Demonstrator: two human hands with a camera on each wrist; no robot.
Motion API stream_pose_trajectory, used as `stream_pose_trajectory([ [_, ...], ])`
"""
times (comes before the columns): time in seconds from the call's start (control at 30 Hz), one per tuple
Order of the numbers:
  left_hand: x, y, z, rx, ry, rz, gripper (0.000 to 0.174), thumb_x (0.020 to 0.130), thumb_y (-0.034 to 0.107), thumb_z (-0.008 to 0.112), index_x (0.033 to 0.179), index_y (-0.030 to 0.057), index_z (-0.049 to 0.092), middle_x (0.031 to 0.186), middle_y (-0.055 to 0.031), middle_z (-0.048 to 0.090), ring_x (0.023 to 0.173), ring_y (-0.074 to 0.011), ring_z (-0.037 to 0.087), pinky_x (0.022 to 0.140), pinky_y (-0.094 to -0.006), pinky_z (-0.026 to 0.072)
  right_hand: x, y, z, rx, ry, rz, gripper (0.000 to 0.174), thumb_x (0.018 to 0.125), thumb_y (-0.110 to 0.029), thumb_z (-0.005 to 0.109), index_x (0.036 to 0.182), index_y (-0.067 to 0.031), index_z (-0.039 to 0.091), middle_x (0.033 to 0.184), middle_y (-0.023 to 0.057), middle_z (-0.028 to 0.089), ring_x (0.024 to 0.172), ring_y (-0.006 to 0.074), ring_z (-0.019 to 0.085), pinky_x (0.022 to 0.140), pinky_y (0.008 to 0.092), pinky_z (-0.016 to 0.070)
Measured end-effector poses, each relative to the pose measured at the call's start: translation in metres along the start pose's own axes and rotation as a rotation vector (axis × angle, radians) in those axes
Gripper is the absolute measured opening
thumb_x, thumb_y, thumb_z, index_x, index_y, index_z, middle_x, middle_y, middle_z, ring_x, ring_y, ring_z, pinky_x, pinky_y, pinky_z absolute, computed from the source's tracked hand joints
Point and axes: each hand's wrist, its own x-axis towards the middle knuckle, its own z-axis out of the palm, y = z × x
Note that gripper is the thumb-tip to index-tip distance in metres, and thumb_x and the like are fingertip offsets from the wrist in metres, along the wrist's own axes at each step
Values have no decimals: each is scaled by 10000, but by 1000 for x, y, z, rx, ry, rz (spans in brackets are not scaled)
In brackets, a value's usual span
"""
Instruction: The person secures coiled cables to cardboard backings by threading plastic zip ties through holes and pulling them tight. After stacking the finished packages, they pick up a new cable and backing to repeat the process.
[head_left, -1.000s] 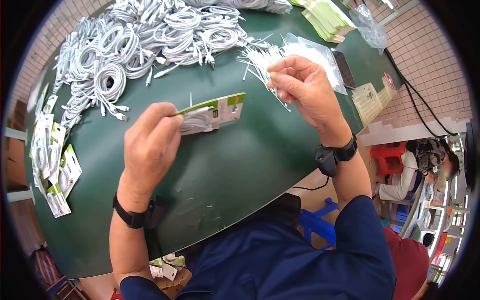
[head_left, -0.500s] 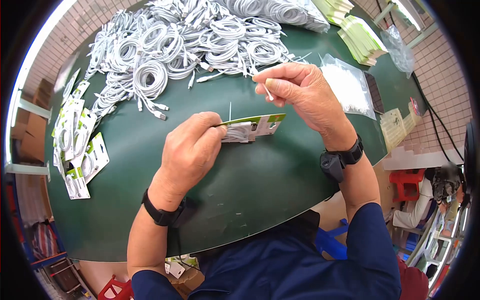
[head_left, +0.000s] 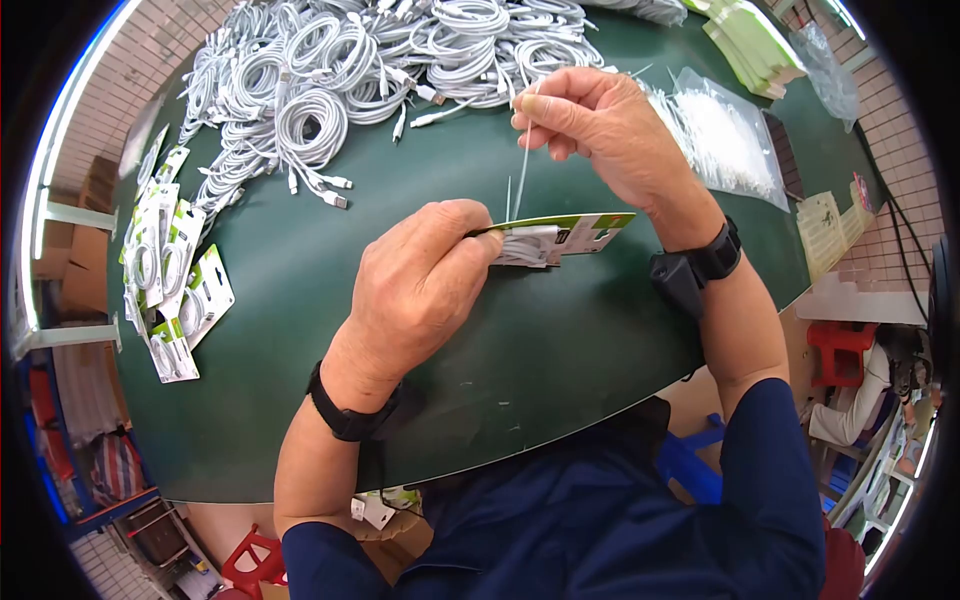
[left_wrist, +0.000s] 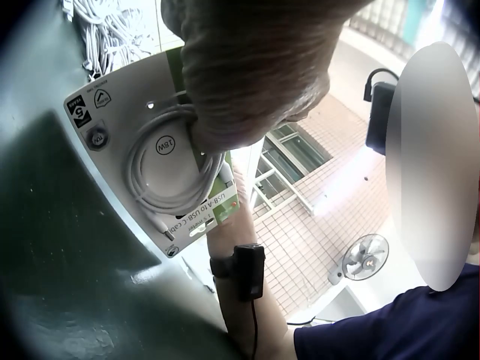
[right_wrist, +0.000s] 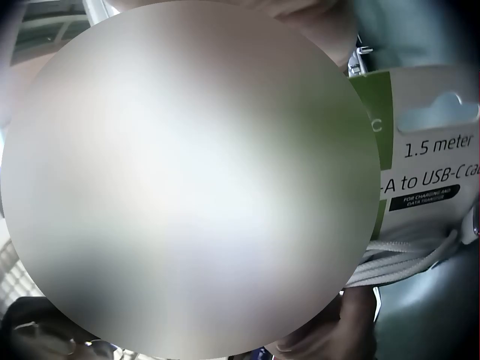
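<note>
My left hand grips the end of a green-and-white packaging card, held tilted above the table. A coiled white USB cable lies against the card's face; the left wrist view shows the loops of the cable and the printed card. My right hand pinches the upper end of a thin white cable tie between thumb and forefinger. That strip runs down to the card's top edge, beside a second thin white end standing up there. Most of the right wrist view is blurred.
A big pile of coiled cables covers the table's far side. Several carded cables lie at the left. A bag of white cable ties and stacked green cards are at the right. The table's near edge curves before me.
My right hand has gone from over the loose ties to above the card, bringing a cable tie down to its edge. My left hand still holds the card; the head view has shifted.
</note>
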Motion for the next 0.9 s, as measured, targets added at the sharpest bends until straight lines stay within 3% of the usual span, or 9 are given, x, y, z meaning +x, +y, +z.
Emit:
stream_pose_trajectory([
  [0.37, 1, 7, 3, -13, -34, 6, 266, 700, -137, 799, 895, 11, 697, 939, -109, 704, 719, -222, 685, 597, -309, 547, -2, 31, 5, 55, -8, 66, 207, 948, -199, 786, 1063, -28, 765, 910, 47, 765, 825, 95, 716, 739, 219, 552],
  [0.57, 1, 6, 4, 11, -26, 11, 267, 691, -131, 804, 877, 28, 694, 927, -87, 707, 704, -199, 677, 586, -294, 541, -6, 35, 10, 49, -28, 49, 233, 960, -245, 778, 1052, -32, 762, 908, 26, 743, 815, 63, 669, 752, 208, 534],
  [0.63, 2, 7, 4, -5, -27, 7, 265, 667, -108, 796, 869, 16, 679, 921, -91, 678, 716, -225, 672, 593, -325, 540, -5, 37, 7, 78, -65, 73, 203, 981, -232, 773, 1056, -45, 749, 948, -3, 724, 844, 48, 677, 757, 186, 535],
  [0.77, 1, 7, 5, -25, -29, -6, 283, 640, -95, 791, 872, 13, 670, 917, -92, 662, 727, -244, 670, 603, -345, 542, -6, 38, 11, 76, -35, 66, 226, 945, -240, 783, 1033, -31, 773, 884, 32, 743, 808, 77, 659, 741, 219, 523],
  [0.9, 2, 6, 3, -5, -43, 2, 266, 690, -128, 807, 861, 33, 681, 924, -83, 709, 709, -190, 680, 593, -289, 548, -9, 37, 12, 66, -44, 78, 226, 947, -236, 781, 1034, -28, 773, 886, 33, 743, 807, 78, 661, 744, 217, 528],
])
